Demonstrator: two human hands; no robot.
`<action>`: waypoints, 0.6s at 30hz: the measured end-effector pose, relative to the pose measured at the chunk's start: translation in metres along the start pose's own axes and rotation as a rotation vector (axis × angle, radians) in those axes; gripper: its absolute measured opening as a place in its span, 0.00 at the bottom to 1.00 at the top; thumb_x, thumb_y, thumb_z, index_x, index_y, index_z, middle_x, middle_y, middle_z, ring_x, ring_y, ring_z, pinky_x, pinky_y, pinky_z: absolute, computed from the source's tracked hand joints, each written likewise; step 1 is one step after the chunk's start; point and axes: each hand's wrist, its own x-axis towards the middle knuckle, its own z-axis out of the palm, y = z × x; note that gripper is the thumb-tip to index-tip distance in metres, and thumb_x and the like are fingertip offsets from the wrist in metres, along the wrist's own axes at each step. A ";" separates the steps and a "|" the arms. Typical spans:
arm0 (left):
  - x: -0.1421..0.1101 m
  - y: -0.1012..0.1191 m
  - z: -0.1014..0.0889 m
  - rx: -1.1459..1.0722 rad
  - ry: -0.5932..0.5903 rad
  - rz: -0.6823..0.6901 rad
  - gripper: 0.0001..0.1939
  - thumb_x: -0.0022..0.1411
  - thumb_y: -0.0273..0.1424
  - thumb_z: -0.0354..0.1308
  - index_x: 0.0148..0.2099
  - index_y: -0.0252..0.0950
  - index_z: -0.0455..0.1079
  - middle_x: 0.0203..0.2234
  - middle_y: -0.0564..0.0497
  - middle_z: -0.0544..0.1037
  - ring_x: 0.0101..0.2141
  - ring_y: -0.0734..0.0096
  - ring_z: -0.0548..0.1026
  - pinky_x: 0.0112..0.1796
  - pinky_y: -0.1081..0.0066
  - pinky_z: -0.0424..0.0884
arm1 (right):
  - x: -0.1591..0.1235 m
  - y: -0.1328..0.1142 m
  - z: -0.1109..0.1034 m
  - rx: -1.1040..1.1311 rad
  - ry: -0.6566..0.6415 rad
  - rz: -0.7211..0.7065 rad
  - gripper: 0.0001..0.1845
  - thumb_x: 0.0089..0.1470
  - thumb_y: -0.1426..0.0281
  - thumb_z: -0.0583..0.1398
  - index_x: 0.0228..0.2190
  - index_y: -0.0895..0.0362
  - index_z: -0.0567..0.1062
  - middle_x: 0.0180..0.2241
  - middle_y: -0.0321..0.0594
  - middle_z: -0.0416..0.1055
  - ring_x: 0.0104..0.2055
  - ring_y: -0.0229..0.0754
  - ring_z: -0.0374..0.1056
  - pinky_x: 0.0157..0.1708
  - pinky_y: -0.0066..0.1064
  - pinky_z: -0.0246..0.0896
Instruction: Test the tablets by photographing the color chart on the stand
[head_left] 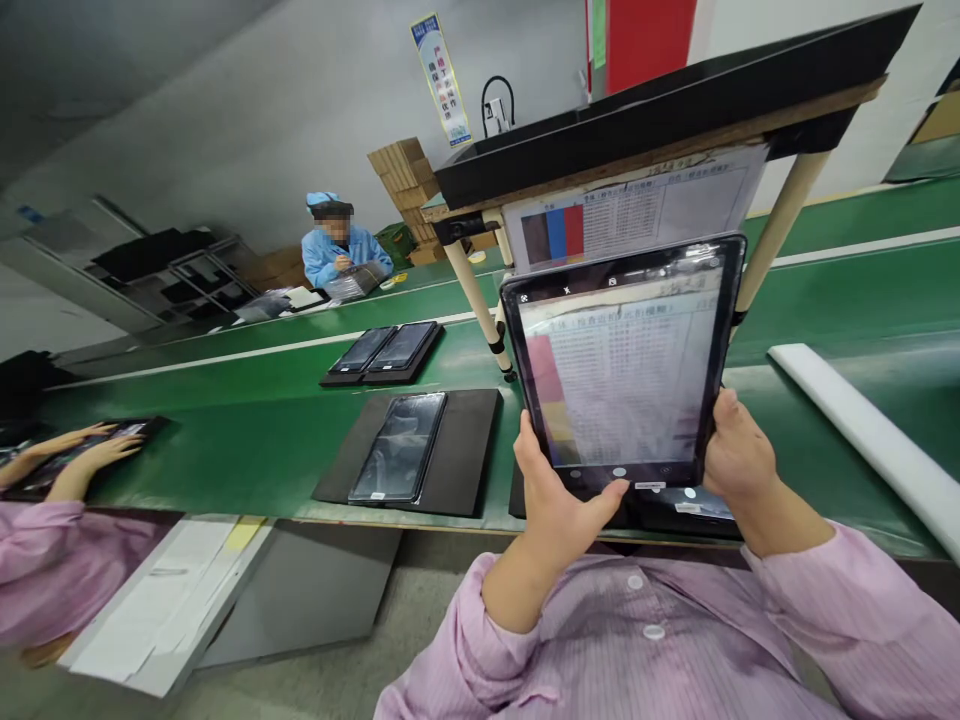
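A black-framed tablet [622, 380] is held upright between my two hands, its camera view showing the printed sheet behind it. My left hand [559, 500] grips the lower left edge, with the thumb at the bottom of the screen by the round shutter button. Round the lower right edge, my right hand [742, 450] is closed. Behind the tablet hangs the printed chart [630, 215] with colour blocks and lines of text, under a black-topped stand [675, 110]. Below my hands, another tablet [694, 505] lies partly hidden on the bench.
Left of me a tablet [401, 447] rests on a black foam pad [472, 450]; two more tablets [405, 345] lie farther back. A white foam strip [870, 430] lies at right on the green bench [247, 430]. One co-worker's hands [97, 455] are far left; another person [341, 245] sits opposite.
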 end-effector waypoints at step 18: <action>-0.006 -0.001 0.008 0.103 0.073 0.041 0.64 0.47 0.60 0.67 0.72 0.38 0.35 0.60 0.32 0.59 0.61 0.41 0.64 0.58 0.43 0.64 | -0.003 0.004 -0.001 0.183 0.007 0.026 0.38 0.51 0.32 0.53 0.45 0.50 0.74 0.51 0.45 0.73 0.57 0.56 0.68 0.50 0.49 0.72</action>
